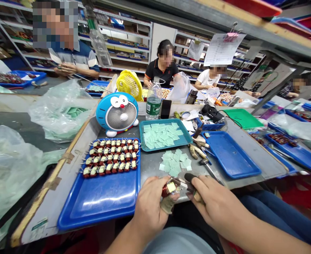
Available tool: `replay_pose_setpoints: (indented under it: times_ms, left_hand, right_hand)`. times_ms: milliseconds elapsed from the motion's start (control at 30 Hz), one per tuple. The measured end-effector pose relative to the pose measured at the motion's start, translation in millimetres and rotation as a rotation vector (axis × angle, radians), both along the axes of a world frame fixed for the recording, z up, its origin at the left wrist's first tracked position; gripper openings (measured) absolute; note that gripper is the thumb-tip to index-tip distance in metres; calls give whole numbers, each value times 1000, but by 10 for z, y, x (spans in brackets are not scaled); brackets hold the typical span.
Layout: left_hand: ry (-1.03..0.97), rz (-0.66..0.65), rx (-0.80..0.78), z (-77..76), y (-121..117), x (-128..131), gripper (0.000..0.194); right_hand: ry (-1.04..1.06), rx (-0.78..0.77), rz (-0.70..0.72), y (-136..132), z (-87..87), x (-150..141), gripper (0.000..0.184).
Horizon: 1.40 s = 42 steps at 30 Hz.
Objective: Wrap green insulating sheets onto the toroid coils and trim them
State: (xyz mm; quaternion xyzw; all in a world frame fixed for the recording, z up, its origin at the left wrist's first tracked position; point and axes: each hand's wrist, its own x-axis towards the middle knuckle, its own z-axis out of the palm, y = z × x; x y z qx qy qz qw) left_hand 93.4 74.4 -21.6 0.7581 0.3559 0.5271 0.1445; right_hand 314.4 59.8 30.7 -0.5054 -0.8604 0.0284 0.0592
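Observation:
My left hand (151,199) is closed around a small copper-wound coil (168,189) with a pale square on top. My right hand (213,197) grips a metal hand tool (182,184), its tip close beside the coil; its exact kind is partly hidden by my fingers. Coverings sit on some of my fingertips. Just beyond my hands lies a loose pile of pale green paper squares (174,161). More squares fill part of a teal tray (185,134) behind it. To the left, several rows of similar coils (110,155) stand in a blue tray (102,208).
A blue cartoon-faced fan (117,114), a water bottle (153,106) and a phone (166,109) stand at the back. Pliers (197,151), a hammer (208,165) and another blue tray (232,155) lie right. Plastic bags (60,109) are left; co-workers (162,68) sit opposite.

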Motion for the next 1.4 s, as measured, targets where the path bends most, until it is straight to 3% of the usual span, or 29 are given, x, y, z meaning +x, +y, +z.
replay_pose_setpoints:
  times_ms: [100,233,300,367,500,600,700,1000,1267,1400]
  left_hand:
    - [-4,10,3,-25,5,37,32]
    - [27,-56,38,-70,20,16,34]
    - [21,-76,17,-78,8,-20,34]
    - [-50,-126,-153,-70,-26,-62,33]
    - [-408,-403,-742,-45,-126,-107,32]
    - [-674,-540,-912,-42,-179,-100,41]
    - [-763,-577,-932,-42,-196,-99,42]
    - [-703,-628,-899,-101,-214,-109,40]
    - [-333,-482,-745,-7,-85,-90,44]
    - [-268,-364,-722,2,-90,-3,44]
  right_hand:
    - [-97,56,-13,42,63,41,19]
    - [17,-267,-35,40,206,29,11]
    - [50,-331,-56,30,210,17,12]
    - [56,-281,-65,27,172,19,14]
    - [99,-226,-29,42,122,43,5]
    - [104,-226,5,62,150,30,9]
    - [100,-239,56,94,173,-1,11]
    - [133,-204,133,44,150,42,14]
    - [213,-188,57,53,88,-12,8]
    - [157,12,54,59,-54,-44,10]
